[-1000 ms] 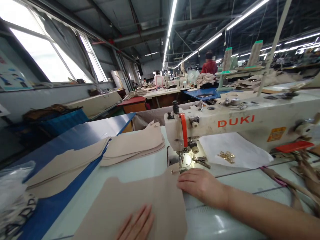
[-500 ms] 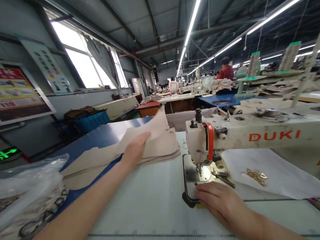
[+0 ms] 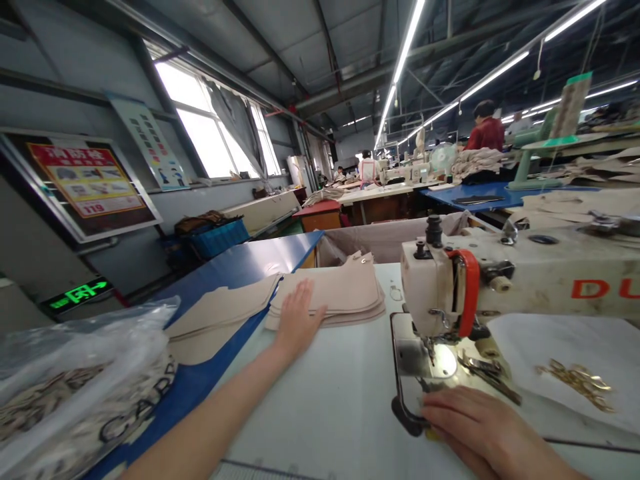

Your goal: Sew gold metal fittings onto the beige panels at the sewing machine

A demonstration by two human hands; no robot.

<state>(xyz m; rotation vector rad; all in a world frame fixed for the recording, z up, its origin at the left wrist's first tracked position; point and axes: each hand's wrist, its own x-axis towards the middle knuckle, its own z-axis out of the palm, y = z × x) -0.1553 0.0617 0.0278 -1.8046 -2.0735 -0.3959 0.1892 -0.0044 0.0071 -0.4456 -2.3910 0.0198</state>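
Observation:
My left hand (image 3: 299, 319) lies with fingers spread on a stack of beige fabric pieces (image 3: 345, 290), left of the sewing machine (image 3: 425, 287). A small metal piece (image 3: 367, 259) shows at the stack's far corner. My right hand (image 3: 470, 417) rests at the front of the machine's metal needle plate (image 3: 407, 347), its fingers pressed together and bent. A small dark tip shows by those fingers; what they hold is hidden. Behind that hand, a pair of thread snips (image 3: 493, 377) appears to lie beside the lit needle area.
Gold-coloured metal fittings (image 3: 577, 381) lie on a white sheet (image 3: 525, 333) right of the needle. More cut fabric (image 3: 220, 313) lies on the blue table (image 3: 240, 257) at left. A clear plastic bag (image 3: 145, 333) stands nearer. A person in red (image 3: 486, 130) is farther back.
My left hand has brought a lifted beige piece down onto the stack and now lies flat on it. My right hand stays by the needle plate. The view has turned left.

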